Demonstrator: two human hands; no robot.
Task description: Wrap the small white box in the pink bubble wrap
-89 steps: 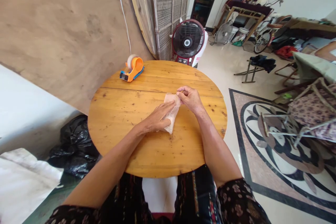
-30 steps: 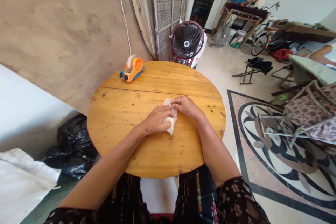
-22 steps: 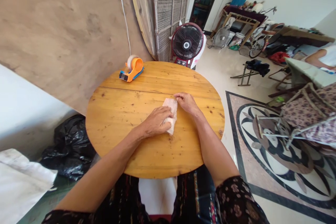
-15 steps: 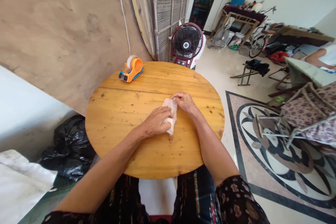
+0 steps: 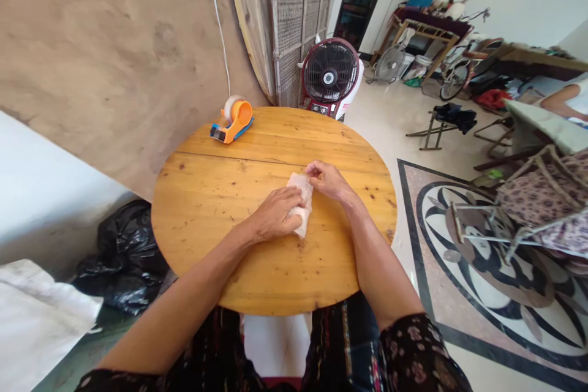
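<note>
No legible text, the pink marking (image 5: 345,107) on the fan (image 5: 329,78) too small

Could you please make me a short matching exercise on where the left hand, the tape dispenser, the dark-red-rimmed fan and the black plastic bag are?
Things
1. left hand
2. tape dispenser
3. dark-red-rimmed fan
4. black plastic bag

Places
A. just beyond the far edge of the round table
B. off the table, to its left in the picture
C. on top of the pale packet
D. on the table, near its far left edge

Right pairs: 1-C, 2-D, 3-A, 4-B
</note>
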